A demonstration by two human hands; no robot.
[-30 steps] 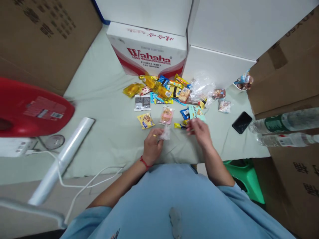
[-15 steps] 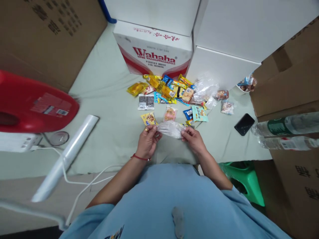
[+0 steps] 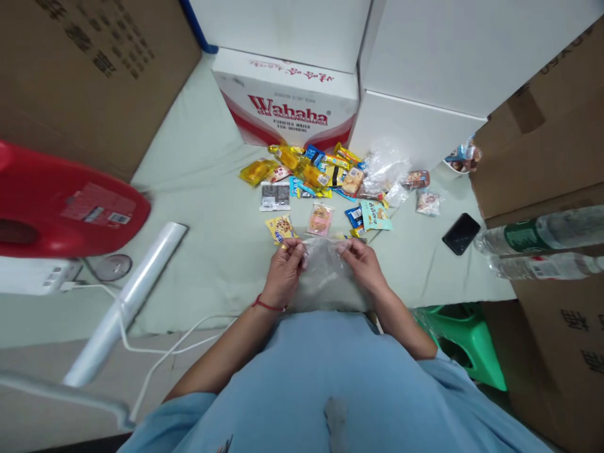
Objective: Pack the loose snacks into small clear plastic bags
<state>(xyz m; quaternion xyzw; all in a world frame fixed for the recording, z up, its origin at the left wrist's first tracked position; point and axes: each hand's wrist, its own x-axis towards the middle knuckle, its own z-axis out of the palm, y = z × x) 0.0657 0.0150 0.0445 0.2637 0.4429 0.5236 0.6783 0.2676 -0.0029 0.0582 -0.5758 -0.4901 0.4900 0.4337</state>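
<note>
Both my hands hold a clear plastic bag (image 3: 323, 277) stretched flat between them above the pale green cloth (image 3: 207, 207). My left hand (image 3: 284, 272) pinches the bag's left top corner; my right hand (image 3: 362, 267) pinches its right top corner. The bag hangs down toward my lap. Just beyond my fingers lie a yellow cookie packet (image 3: 280, 228), a pink snack packet (image 3: 320, 219) and a teal packet (image 3: 376, 215). A heap of yellow and blue snack packets (image 3: 311, 170) lies farther back.
A Wahaha carton (image 3: 287, 104) and white boxes (image 3: 415, 69) stand behind the snacks. Brown cartons line both sides. A red object (image 3: 61, 211), a plastic film roll (image 3: 127, 302) and a white cable lie left. A black phone (image 3: 461, 233), water bottles (image 3: 542, 248) and a green stool (image 3: 467, 336) are right.
My right hand came back from the snacks and took the bag's other side. The crumpled bag has been pulled open and spread flat between both hands, now hanging lower.
</note>
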